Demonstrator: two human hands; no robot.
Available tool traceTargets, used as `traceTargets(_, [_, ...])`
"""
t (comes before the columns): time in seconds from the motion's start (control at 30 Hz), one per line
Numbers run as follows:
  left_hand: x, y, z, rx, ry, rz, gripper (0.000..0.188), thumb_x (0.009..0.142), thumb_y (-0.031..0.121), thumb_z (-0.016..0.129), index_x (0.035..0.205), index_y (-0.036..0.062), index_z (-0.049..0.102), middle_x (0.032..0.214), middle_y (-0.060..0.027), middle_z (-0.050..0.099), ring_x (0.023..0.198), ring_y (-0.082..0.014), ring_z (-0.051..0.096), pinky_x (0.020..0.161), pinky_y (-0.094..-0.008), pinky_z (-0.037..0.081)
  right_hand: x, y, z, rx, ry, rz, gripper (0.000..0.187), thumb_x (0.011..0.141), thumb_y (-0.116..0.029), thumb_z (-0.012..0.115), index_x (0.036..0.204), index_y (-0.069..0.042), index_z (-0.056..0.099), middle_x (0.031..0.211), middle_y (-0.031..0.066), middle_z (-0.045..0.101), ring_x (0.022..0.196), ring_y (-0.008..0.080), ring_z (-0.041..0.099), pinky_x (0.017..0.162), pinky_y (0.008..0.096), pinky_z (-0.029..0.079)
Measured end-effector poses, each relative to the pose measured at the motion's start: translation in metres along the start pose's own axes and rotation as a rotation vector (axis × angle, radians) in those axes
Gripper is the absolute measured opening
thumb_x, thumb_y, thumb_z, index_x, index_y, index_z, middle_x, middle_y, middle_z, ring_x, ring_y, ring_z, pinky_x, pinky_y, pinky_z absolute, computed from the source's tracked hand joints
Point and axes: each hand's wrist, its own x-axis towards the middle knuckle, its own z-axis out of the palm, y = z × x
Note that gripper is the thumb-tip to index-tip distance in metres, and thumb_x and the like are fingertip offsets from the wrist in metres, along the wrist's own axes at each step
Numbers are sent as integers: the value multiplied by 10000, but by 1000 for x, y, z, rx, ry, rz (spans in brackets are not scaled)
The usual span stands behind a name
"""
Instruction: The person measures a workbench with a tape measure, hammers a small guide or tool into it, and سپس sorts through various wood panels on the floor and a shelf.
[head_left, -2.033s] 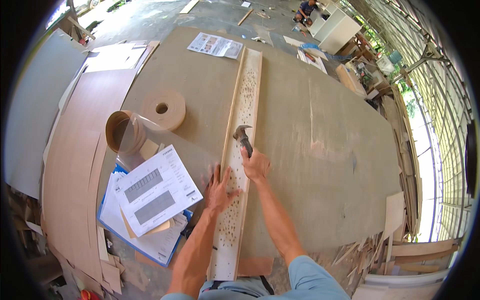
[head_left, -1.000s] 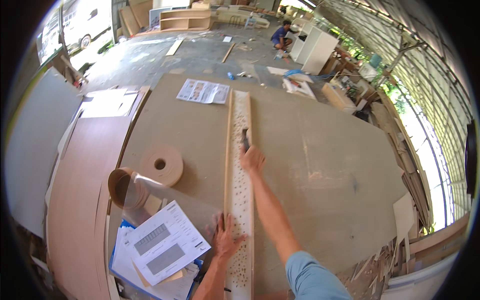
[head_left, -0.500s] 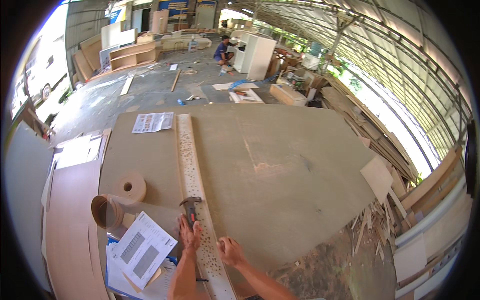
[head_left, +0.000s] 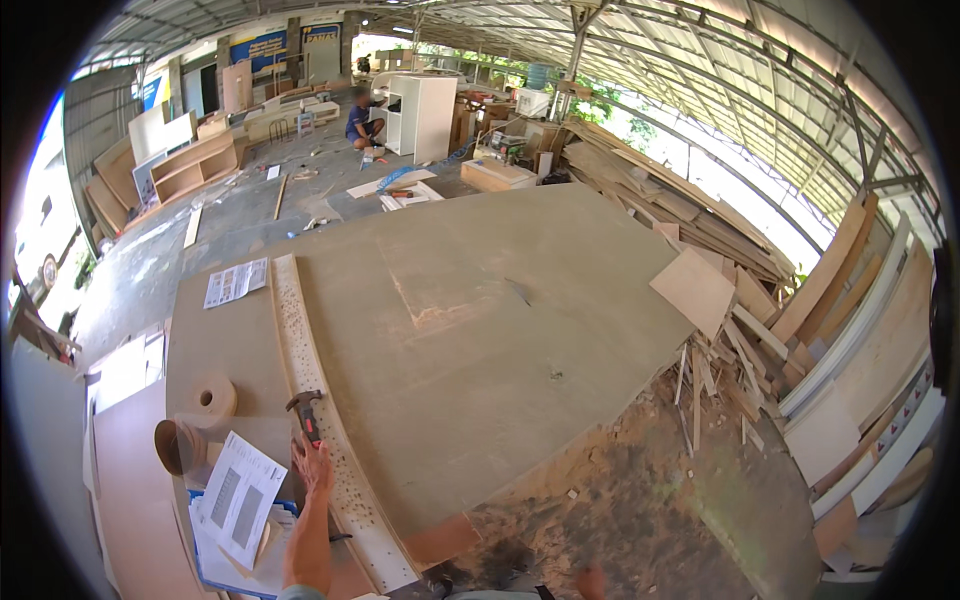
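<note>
A claw hammer (head_left: 308,415) with a dark head and a red-and-black handle lies over a long pale strip (head_left: 345,475) dotted with many small dark specks. My left hand (head_left: 313,466) is closed round the lower end of its handle. At the lower edge, a blurred skin-coloured patch looks like my right hand (head_left: 590,581), apart from the strip; its fingers cannot be made out. Left of the hammer stand a roll of brown tape or edging (head_left: 207,398) and a second, looser roll (head_left: 178,446). A printed sheet (head_left: 240,500) rests on other papers beside my left forearm.
The strip lies along the left part of a large greenish-brown board (head_left: 480,330). A folded leaflet (head_left: 236,283) is at its far left. Wood offcuts (head_left: 705,375) and stacked planks (head_left: 690,205) line the right. Beyond, a person (head_left: 363,120) squats by a white cabinet (head_left: 425,118).
The view has swung to the right. My right hand has left the strip's edge and dropped to the lower edge of the view. My left hand stays at the hammer.
</note>
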Motion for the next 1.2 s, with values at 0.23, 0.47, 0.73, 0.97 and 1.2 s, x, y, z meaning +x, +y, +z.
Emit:
traceTargets(0.23, [-55, 74, -14, 158, 220, -258, 650, 793, 225, 589, 1349, 32, 312, 1398, -257, 240, 1310, -398, 205, 1043, -519, 208, 25, 102, 54, -114, -206, 84, 233, 823, -199, 522, 873, -4, 640, 861, 196, 616, 846, 362, 586, 722, 425, 461])
traceTargets(0.47, [-92, 240, -31, -982, 531, 268, 370, 830, 80, 562, 1189, 1, 517, 1106, -133, 558, 1025, -246, 528, 890, -334, 399, 89, 141, -3, -308, -319, -411, 212, 796, -181, 528, 815, -3, 642, 796, 190, 617, 793, 348, 597, 692, 420, 470])
traceTargets(0.73, [-260, 471, -187, -1175, 508, 1402, 411, 849, 208, 547, 1238, 111, 458, 839, -72, 583, 711, -172, 551, 710, -329, 439, 160, 108, -154, 63, -135, 66, 227, 752, -196, 526, 723, -5, 647, 644, 143, 624, 621, 269, 607, 627, 380, 472])
traceTargets(0.97, [-287, 578, -199, -1525, 0, 1963, 443, 806, 62, 548, 1231, 121, 440, 635, -60, 569, 530, -168, 546, 597, -303, 430, 212, 37, -160, 242, -90, -167, 237, 744, -221, 556, 725, -12, 666, 650, 105, 641, 596, 263, 619, 606, 373, 473])
traceTargets(1.2, [-239, 629, -155, -1703, -111, 2034, 296, 827, 35, 501, 1114, 72, 441, 622, -68, 562, 525, -171, 547, 574, -297, 430, 245, -8, -142, 161, -340, -472, 247, 773, -224, 557, 822, -16, 680, 684, 90, 664, 649, 215, 647, 614, 337, 495])
